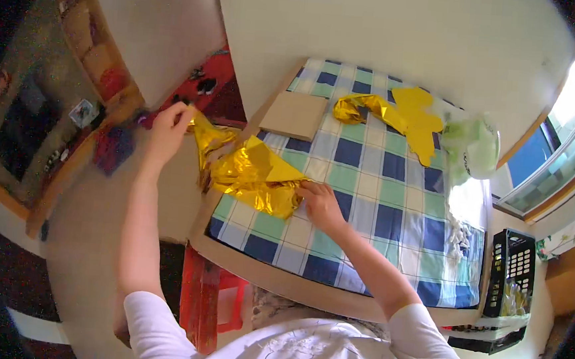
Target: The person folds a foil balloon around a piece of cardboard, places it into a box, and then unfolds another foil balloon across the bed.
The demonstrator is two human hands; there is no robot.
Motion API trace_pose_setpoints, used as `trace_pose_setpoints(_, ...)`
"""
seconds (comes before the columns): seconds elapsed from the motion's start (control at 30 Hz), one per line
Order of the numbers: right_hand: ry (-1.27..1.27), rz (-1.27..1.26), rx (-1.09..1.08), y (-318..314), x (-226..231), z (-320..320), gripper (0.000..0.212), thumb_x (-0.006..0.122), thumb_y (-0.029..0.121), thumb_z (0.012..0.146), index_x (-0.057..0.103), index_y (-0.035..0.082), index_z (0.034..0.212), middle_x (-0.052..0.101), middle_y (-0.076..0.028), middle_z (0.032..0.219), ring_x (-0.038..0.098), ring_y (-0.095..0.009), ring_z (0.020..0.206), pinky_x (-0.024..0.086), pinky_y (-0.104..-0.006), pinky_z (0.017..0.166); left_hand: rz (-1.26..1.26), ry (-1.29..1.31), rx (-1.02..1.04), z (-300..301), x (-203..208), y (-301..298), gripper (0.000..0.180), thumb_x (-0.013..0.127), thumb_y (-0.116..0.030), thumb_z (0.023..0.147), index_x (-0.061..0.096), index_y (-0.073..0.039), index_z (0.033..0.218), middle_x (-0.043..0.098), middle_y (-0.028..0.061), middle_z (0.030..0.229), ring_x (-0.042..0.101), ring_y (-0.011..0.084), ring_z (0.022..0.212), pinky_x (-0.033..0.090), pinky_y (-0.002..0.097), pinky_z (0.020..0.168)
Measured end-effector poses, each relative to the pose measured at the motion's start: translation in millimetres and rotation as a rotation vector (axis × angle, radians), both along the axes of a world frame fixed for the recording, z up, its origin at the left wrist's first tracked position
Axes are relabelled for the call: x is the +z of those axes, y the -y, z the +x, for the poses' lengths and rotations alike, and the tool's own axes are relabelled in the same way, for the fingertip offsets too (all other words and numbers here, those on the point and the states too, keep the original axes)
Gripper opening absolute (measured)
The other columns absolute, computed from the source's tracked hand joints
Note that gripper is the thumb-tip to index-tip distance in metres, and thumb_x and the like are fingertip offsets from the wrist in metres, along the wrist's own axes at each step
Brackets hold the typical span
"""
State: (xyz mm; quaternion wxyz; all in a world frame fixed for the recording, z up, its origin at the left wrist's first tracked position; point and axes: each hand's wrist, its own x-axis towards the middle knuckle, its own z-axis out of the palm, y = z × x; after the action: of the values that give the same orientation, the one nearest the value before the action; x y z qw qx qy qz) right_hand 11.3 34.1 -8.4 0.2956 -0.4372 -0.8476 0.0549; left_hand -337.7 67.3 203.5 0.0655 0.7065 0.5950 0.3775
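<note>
A shiny gold foil sheet [251, 170], creased and crumpled, is stretched between my hands over the left edge of the checked cloth. My left hand [170, 128] is raised past the table's left side, its fingers pinched on one end of the foil. The middle of the foil droops between them in folds. My right hand [322, 205] rests low over the cloth, closed on the foil's right corner; its fingertips are partly hidden. Farther back lies a second gold foil piece [372, 107], twisted, joined to or touching a flat yellow cut-out shape [417, 122].
The table wears a blue, green and white checked cloth [365, 215]. A brown board [294, 115] lies at its far left, and a pale green plastic bag [471, 146] at the right. Black crates [511, 275] stand beyond the right edge, a red stool [200, 297] below the front.
</note>
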Motion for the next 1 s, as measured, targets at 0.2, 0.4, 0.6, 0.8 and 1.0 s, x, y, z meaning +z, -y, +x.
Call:
trace_pose_setpoints(0.2,-0.453,-0.266,0.016,34,46,35,0.038,0.058,0.001,0.081,0.059,0.006,0.119,0.063,-0.015,0.114,0.058,-0.032,0.109,0.045,-0.041,0.097,0.0,0.238,-0.417,153,-8,46,0.015,0.054,-0.015,0.096,0.057,-0.003,0.088,0.053,0.0004,0.076,0.049,0.0096,0.075,0.043,0.0273,0.068)
trace_pose_setpoints(0.4,-1.019,-0.902,-0.139,61,60,125,0.045,0.045,0.037,0.099,0.047,0.009,0.134,0.063,-0.012,0.117,0.061,-0.02,0.106,0.049,-0.0338,0.09,0.037,0.024,-1.083,286,-143,139,0.017,0.06,-0.013,0.088,0.061,0.0,0.098,0.061,0.0157,0.117,0.059,0.031,0.108,0.046,0.0403,0.094)
trace_pose_setpoints(0.6,-1.121,-0.967,-0.252,90,54,173,0.059,0.051,0.04,0.097,0.031,0.011,0.144,0.063,-0.016,0.113,0.062,-0.02,0.101,0.051,-0.037,0.086,-0.222,0.085,-1.224,307,-181,178,0.021,0.063,-0.018,0.087,0.063,0.001,0.096,0.062,0.0151,0.118,0.059,0.0312,0.107,0.046,0.0402,0.096)
trace_pose_setpoints(0.8,-0.436,-0.618,-0.351,107,56,138,0.096,0.078,0.028,0.076,0.019,0.019,0.151,0.061,-0.016,0.113,0.064,-0.027,0.095,0.052,-0.0389,0.083,-0.336,0.085,-1.192,307,-174,187,0.024,0.065,-0.023,0.085,0.062,0.0,0.092,0.064,0.015,0.108,0.06,0.0312,0.102,0.046,0.0401,0.093)
trace_pose_setpoints(1.0,-0.026,-0.131,-0.362,110,52,105,0.09,0.077,0.023,0.067,0.033,0.02,0.145,0.053,-0.018,0.126,0.049,-0.036,0.118,0.041,-0.0438,0.099,-0.186,0.017,-1.151,312,-183,187,0.023,0.064,-0.024,0.086,0.062,-0.003,0.094,0.064,0.0128,0.098,0.06,0.0297,0.097,0.046,0.0413,0.091)
